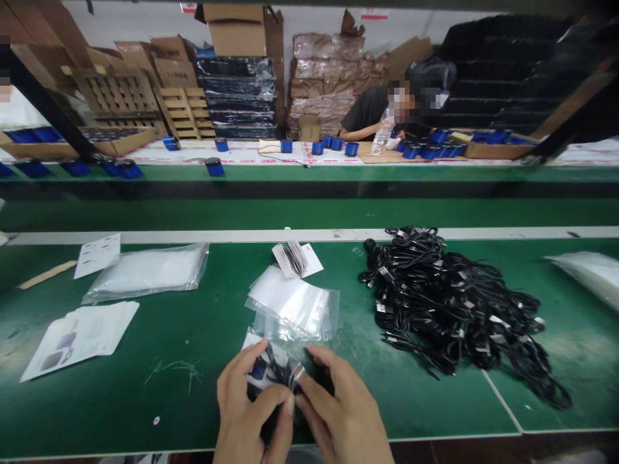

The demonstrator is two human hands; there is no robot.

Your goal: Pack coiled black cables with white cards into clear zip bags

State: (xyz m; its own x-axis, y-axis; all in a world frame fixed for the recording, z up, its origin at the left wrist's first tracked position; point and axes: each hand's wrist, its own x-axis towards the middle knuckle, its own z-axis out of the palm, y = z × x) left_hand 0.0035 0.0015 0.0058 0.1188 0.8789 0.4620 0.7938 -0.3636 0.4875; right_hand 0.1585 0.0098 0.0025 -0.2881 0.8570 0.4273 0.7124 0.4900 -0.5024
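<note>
Both hands meet at the front middle of the green bench around a clear plastic bag (273,368). Inside the bag are a coiled black cable and a printed card, partly covered by fingers. My left hand (249,406) is closed on the bag's left side, thumb bent inward. With its fingers pinched, my right hand (341,406) grips the bag's right edge. Just beyond them lies a spread of flat clear bags (294,299), with a fanned stack of small folded papers (290,259) at its far edge. To the right is a large heap of black USB cables (445,303).
At left lie printed cards (80,335), a packed clear bag (149,270), a white sheet with holes (98,254) and a brown strip (47,275). Another plastic pack (590,277) is at far right. Across the belt, a person (372,109) sits among blue cylindrical items (351,149).
</note>
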